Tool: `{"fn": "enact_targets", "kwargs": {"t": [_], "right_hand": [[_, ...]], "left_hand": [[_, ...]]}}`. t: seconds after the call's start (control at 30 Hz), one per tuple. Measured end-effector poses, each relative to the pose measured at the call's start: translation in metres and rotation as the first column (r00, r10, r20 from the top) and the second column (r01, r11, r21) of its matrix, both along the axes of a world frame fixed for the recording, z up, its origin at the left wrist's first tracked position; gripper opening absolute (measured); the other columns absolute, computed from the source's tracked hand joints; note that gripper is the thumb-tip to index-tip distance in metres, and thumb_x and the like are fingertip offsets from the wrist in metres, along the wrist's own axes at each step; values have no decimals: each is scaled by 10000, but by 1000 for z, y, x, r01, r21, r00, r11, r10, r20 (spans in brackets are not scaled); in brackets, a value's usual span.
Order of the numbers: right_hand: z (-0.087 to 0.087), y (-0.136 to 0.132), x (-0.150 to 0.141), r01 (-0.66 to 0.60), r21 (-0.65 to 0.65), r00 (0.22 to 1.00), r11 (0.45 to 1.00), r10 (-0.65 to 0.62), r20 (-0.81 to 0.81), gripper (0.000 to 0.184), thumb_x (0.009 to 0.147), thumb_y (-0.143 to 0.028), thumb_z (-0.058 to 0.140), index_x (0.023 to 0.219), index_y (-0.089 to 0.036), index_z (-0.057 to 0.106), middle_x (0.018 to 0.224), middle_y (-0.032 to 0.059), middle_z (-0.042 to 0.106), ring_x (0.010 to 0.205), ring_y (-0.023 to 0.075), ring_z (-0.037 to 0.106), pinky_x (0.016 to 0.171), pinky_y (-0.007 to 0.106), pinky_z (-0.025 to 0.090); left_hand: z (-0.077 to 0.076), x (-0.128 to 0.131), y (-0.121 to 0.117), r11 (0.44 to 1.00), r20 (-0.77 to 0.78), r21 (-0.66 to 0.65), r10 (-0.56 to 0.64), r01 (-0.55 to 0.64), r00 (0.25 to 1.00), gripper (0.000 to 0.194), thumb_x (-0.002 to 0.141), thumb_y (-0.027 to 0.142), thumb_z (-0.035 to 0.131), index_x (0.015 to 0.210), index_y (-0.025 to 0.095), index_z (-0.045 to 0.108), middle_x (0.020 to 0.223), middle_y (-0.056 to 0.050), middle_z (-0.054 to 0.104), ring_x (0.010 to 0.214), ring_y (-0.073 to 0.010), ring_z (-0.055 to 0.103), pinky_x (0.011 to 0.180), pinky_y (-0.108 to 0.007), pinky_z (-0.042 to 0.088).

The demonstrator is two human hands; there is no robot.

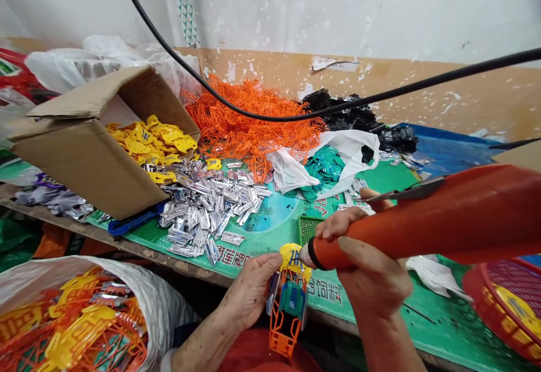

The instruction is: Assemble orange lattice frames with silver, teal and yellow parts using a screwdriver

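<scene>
My left hand (249, 290) is closed on a toy car body (287, 310), gripping it by its upper left side. The body has an orange lattice frame, a yellow front piece (291, 255) with dark markings, a teal middle and silver side strips. Wrapped around an orange-red power screwdriver (406, 220) is my right hand (367, 265). The tool's narrow tip meets the yellow piece at its right side; the exact contact point is too small to make out. A small green basket (308, 229) stands just behind the tool's tip.
Silver strips (211, 203) lie heaped beside a cardboard box (84, 158) of yellow pieces. Orange frames (253, 118), black parts (342, 115) and a white bag (355, 141) of teal parts lie behind. A sack (164, 293) stands front left, a red basket (477, 282) right. A black cable (262, 117) hangs across.
</scene>
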State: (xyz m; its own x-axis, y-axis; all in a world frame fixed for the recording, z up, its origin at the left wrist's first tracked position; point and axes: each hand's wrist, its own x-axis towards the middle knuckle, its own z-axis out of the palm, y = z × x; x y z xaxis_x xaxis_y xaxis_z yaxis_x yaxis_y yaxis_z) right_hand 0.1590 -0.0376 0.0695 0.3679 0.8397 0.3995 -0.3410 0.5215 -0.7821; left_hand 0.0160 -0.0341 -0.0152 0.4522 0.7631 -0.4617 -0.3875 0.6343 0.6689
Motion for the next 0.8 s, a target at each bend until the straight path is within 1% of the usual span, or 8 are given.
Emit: {"fn": "enact_targets", "kwargs": {"t": [0.17, 0.3, 0.53, 0.67, 0.8], "right_hand": [[0, 1, -4, 1, -42, 1000, 999, -2, -18, 494, 637, -65, 652, 1075, -285, 593, 680, -46, 606, 610, 128, 562, 627, 318, 503], [-1, 2, -5, 2, -72, 1000, 997, -3, -18, 540, 627, -79, 670, 1114, -292, 571, 671, -54, 607, 593, 132, 564, 609, 320, 498], [-8, 2, -5, -3, -84, 1000, 996, 5, 16, 582, 644, -80, 677, 1169, -288, 536, 694, -56, 625, 608, 141, 577, 640, 335, 501], [-10, 1, -4, -13, -89, 999, 996, 16, 29, 592, 650, -80, 681, 1180, -290, 521, 697, -59, 633, 617, 140, 581, 649, 329, 496], [-13, 0, -4, 4, -94, 999, 996, 1, 49, 571, 651, -94, 690, 1163, -275, 513, 702, -57, 627, 621, 144, 584, 661, 342, 495]], "left_hand": [[1, 1, 0, 1000, -18, -24, 12, -13, 1000, 394, 608, 417, 833, 795, 86, 728, 673, -61, 694, 488, -87, 552, 488, -194, 459], [0, 2, 1, 999, -27, -41, 34, -36, 999, 406, 588, 409, 849, 811, 90, 732, 667, -61, 699, 479, -87, 551, 478, -193, 451], [0, 2, 1, 999, -35, -39, 35, -36, 999, 401, 586, 413, 850, 797, 91, 735, 631, -50, 676, 478, -86, 540, 472, -190, 434], [-3, 3, 0, 999, -57, -19, 37, -38, 998, 390, 603, 428, 834, 782, 96, 733, 590, -30, 646, 450, -74, 497, 454, -189, 403], [-3, 4, -2, 997, -101, 34, 65, -62, 993, 371, 607, 439, 825, 703, 97, 718, 571, -28, 637, 437, -69, 468, 443, -189, 378]]}}
